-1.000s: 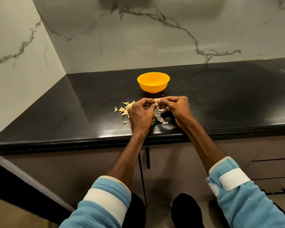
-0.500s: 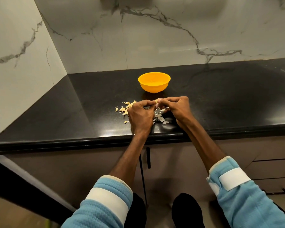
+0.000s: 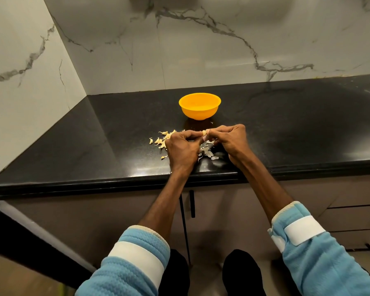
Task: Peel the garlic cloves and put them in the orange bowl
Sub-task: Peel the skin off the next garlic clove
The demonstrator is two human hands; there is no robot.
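On the one black desk (image 3: 286, 129), one orange bowl (image 3: 199, 106) is set. In front of it, one garlic clove (image 3: 204, 132) is pinched between the left hand (image 3: 181, 148) and right hand (image 3: 233, 142). Beneath them, loose cloves (image 3: 162, 139) and skins (image 3: 208, 153) cannot be counted.

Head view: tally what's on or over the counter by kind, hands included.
Orange bowl: 1
Hands: 2 (left hand, right hand)
Garlic clove, pinched between both hands: 1
Heaps of garlic bits: 2 (yellowish heap, whitish heap); single pieces are too small to count
Total: 6
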